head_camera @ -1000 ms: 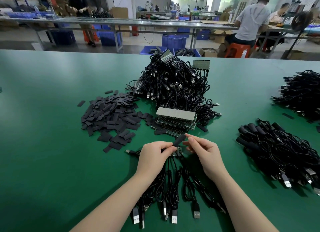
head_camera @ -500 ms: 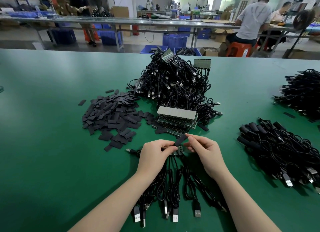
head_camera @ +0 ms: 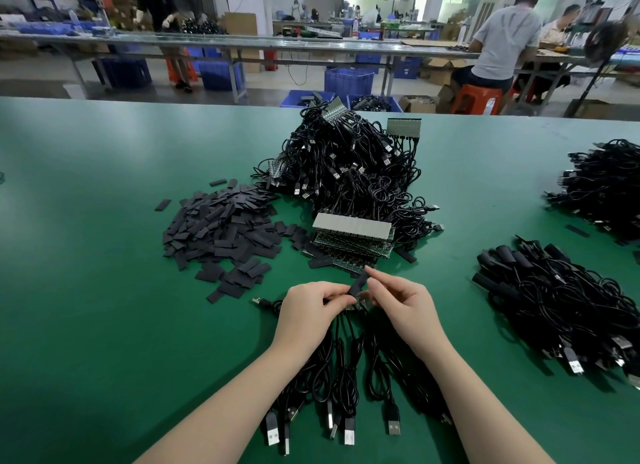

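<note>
My left hand [head_camera: 310, 307] grips the small green circuit board end [head_camera: 360, 304] of a set of black USB cables [head_camera: 341, 370] that trail toward me on the green table [head_camera: 86, 325]. My right hand [head_camera: 401, 300] pinches a flat black sleeve piece [head_camera: 358, 283], held tilted over that board end between the two hands. How far the sleeve sits over the board is hidden by my fingers.
A heap of flat black sleeve pieces [head_camera: 221, 235] lies left of centre. A big pile of cables with board strips [head_camera: 353, 172] rises behind, with stacked board strips [head_camera: 351, 236] in front of it. Sleeved cable bundles [head_camera: 561, 300] and another cable pile [head_camera: 602, 186] lie right. People work at benches beyond.
Both hands have stayed in place at the board end; the sleeve piece has been worked only slightly between my fingers. The piles have not moved.
</note>
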`<state>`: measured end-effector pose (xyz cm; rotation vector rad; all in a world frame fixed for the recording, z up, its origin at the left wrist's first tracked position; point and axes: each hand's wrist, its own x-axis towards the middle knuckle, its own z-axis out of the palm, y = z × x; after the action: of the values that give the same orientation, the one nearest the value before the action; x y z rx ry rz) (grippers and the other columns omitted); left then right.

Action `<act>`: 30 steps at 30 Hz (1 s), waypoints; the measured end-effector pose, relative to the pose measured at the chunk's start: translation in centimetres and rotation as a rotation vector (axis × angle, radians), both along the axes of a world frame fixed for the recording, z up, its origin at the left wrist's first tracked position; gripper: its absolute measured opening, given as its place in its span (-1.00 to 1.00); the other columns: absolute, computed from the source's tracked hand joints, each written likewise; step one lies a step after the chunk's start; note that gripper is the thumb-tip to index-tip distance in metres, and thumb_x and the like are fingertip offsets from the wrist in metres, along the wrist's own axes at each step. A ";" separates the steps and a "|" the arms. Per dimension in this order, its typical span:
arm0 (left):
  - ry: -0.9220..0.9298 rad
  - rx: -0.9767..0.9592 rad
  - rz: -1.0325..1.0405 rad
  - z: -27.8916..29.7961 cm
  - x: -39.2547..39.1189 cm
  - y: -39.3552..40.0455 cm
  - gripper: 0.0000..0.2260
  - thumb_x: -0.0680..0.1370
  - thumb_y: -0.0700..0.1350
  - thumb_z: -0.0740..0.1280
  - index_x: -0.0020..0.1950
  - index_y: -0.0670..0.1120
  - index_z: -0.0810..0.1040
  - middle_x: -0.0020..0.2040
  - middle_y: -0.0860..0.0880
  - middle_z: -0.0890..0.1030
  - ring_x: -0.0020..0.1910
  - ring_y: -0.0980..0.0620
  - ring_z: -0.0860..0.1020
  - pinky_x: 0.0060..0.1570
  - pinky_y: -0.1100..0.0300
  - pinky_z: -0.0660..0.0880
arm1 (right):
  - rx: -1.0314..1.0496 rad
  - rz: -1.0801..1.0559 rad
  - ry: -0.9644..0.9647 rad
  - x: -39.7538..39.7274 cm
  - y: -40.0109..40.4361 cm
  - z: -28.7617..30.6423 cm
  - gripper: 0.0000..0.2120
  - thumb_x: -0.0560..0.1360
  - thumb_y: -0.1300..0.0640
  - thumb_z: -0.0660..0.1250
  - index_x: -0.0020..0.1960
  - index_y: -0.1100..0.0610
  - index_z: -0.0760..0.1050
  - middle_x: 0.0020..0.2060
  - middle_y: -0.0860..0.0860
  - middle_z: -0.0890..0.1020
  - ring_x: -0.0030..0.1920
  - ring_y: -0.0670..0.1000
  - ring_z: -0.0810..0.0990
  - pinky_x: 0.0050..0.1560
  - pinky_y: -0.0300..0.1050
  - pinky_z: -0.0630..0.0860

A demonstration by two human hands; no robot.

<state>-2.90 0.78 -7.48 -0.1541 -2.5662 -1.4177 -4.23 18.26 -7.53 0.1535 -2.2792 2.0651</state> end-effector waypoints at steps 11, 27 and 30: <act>0.084 -0.009 0.016 0.1 0.0 -0.2 -0.79 0.48 -0.11 0.44 0.10 0.06 0.70 -0.14 0.27 0.66 -0.06 0.35 0.58 -0.04 0.47 0.45 | 0.161 0.149 -0.087 0.0 -0.9 1.0 -0.95 0.48 0.06 0.49 -0.15 -0.03 0.73 -0.24 -0.08 0.73 -0.21 -0.15 0.66 -0.09 -0.20 0.57; 0.093 -0.179 0.017 3.5 0.0 -1.0 -0.43 0.55 -0.10 0.33 0.51 0.23 0.25 0.04 0.16 0.68 -0.06 0.20 0.59 -0.07 0.25 0.49 | 0.023 0.074 -0.012 0.6 -3.7 3.0 -0.92 0.51 0.12 0.46 -0.12 0.02 0.73 -0.34 -0.10 0.65 -0.33 -0.14 0.50 -0.24 -0.30 0.42; 0.170 -0.182 -0.063 4.6 0.2 -0.8 -0.41 0.54 0.16 0.29 0.54 0.16 0.20 0.21 0.23 0.59 0.15 0.13 0.53 0.20 0.14 0.42 | -0.124 -0.014 0.022 0.7 -3.5 4.3 -0.90 0.54 0.18 0.41 -0.11 0.13 0.69 -0.20 0.00 0.71 -0.17 -0.10 0.61 -0.07 -0.21 0.55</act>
<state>-2.66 0.03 -2.85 -0.3706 -2.5642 -1.1350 -3.52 14.72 -3.21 0.1522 -2.1254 2.1788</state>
